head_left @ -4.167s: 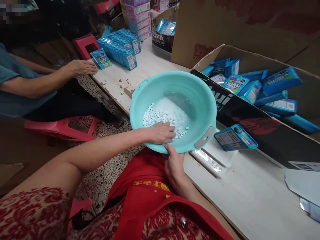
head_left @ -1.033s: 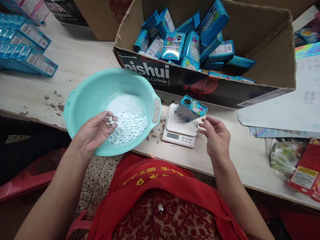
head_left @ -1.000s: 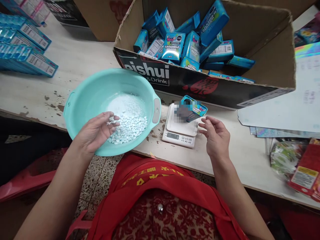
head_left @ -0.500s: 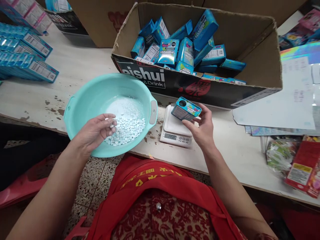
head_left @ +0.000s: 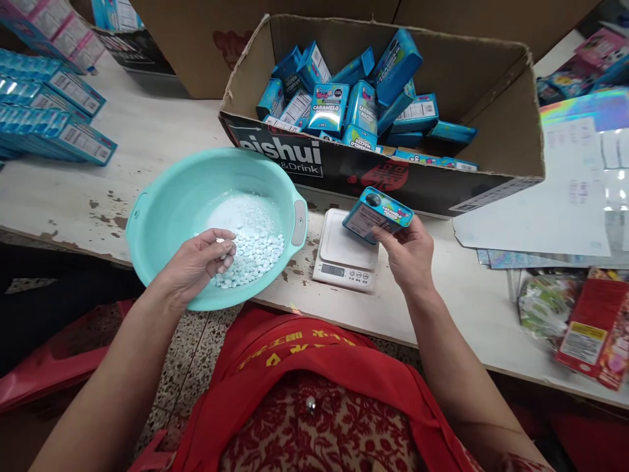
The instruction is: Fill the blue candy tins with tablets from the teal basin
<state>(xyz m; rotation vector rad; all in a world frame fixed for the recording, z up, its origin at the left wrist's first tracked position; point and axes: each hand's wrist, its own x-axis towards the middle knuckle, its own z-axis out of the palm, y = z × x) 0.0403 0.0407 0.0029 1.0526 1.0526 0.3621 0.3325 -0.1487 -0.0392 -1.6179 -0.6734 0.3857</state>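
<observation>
A turquoise plastic basin [head_left: 167, 203] sits on the table edge with a heap of small white candies [head_left: 250, 252] in its bottom. My left hand [head_left: 199, 262] hovers over the near rim, fingers curled around a few candies. My right hand [head_left: 407, 252] grips a small blue candy box [head_left: 376, 213] with a round hole in its top, held just above and to the right of a white digital scale [head_left: 344, 252]. The scale's platform is bare.
A big cardboard carton [head_left: 501, 131] behind the scale holds several blue candy boxes [head_left: 344, 105]. Rows of blue boxes [head_left: 54, 111] lie at the left. Holographic sheets [head_left: 574, 183] and red and green packets [head_left: 584, 328] lie on the right.
My right hand took hold of the blue box that lay on the scale and lifted it off to the right. My left hand closed on a few candies over the basin.
</observation>
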